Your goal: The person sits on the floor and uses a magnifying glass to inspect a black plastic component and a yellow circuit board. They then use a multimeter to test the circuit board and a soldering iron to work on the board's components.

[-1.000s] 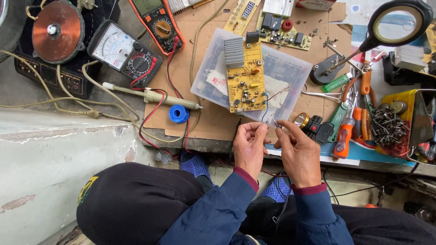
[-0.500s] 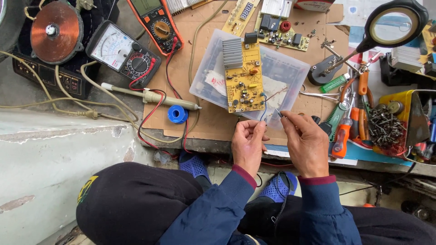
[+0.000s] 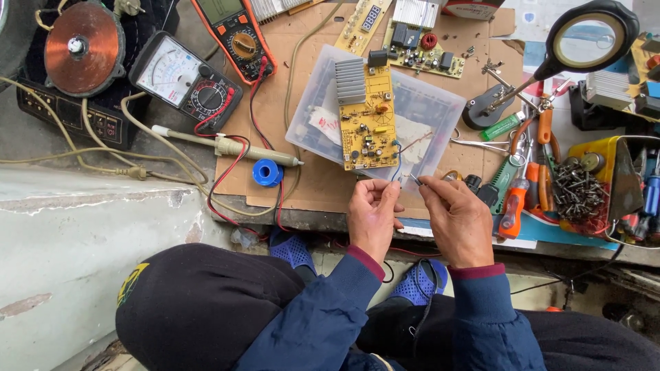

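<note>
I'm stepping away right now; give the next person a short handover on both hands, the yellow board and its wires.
Left hand: fingertips pinch the blue wire from the yellow circuit board.
Right hand: pinches a small metal part at the wire's end; too small to identify.
The board lies on a clear plastic lid on cardboard.
Soldering iron and blue solder spool lie untouched to the left.
Done: wire end gripped. Left: not yet joined to anything.
</note>
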